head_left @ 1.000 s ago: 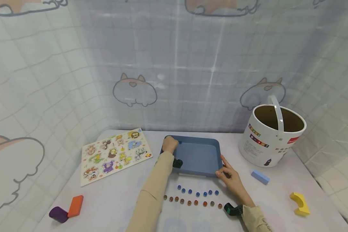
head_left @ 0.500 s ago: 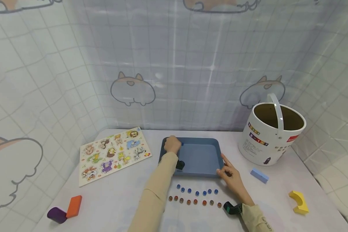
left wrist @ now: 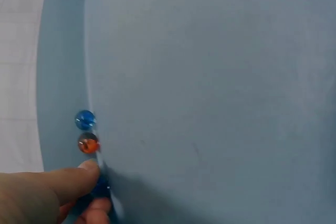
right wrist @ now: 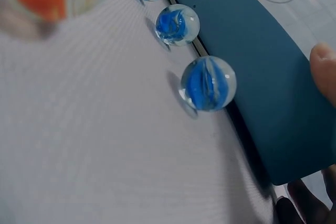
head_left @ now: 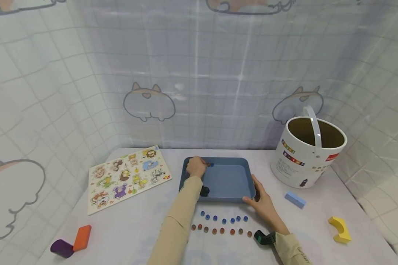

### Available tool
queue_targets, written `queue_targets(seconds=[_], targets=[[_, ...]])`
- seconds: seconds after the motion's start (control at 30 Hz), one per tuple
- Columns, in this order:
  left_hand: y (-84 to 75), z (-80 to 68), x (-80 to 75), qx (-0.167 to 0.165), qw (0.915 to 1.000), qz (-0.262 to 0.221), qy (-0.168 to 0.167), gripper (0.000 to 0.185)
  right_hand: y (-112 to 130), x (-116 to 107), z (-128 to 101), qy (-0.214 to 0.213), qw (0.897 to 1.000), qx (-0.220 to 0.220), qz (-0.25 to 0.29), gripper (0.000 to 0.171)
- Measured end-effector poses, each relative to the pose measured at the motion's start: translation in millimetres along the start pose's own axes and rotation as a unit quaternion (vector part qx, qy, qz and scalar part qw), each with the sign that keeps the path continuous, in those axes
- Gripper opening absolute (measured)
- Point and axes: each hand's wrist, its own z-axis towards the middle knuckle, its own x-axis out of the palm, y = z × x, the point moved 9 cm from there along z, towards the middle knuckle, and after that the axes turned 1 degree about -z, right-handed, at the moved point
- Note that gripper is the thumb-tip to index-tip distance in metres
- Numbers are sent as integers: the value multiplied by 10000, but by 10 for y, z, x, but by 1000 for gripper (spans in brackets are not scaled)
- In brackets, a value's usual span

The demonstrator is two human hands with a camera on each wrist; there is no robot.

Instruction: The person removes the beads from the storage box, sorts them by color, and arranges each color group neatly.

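My left hand point(head_left: 196, 166) reaches into the far left corner of the blue tray point(head_left: 230, 180). In the left wrist view, its thumb and fingers pinch a blue marble point(left wrist: 101, 186), partly hidden between them. Just beyond the thumb tip, an orange marble point(left wrist: 88, 142) and another blue marble point(left wrist: 85, 120) sit in line along the tray wall. The near right corner of the tray is gripped by my right hand point(head_left: 266, 208), thumb on the wall and fingers around the outside.
In front of the tray lie a row of blue glass marbles point(head_left: 224, 221) and a row of orange-brown ones point(head_left: 222, 230). An animal puzzle board point(head_left: 129, 176) is at left, above an orange block point(head_left: 82, 237) and purple cylinder point(head_left: 62, 248). Right: white bucket point(head_left: 292, 165), blue block point(head_left: 295, 199), yellow arch point(head_left: 340, 230).
An orange marble now shows beside the blue one inside the tray, next to my left hand. My right hand has closed further round the tray corner. The head view has shifted slightly.
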Motion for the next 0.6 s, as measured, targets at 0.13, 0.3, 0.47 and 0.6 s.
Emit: queue_targets(seconds=[0.13,0.3,0.47,0.6], targets=[[56,-17,-9,-26,9998,-183,34,8,-2,27,-13,62,10000,-2,50,90],[-15,-32,-72,313,9924,-959,706,16,-17,-20,-3,-59,9999,-27,-102,89],[-52,-167,-356,843,9692,-1795,1460,27,-19,-35,2,-57,9999,27,-161,90],[120,-412,-604,1091,9473,-2206,2052,32,-26,-26,-4,35,9999,64,-130,90]])
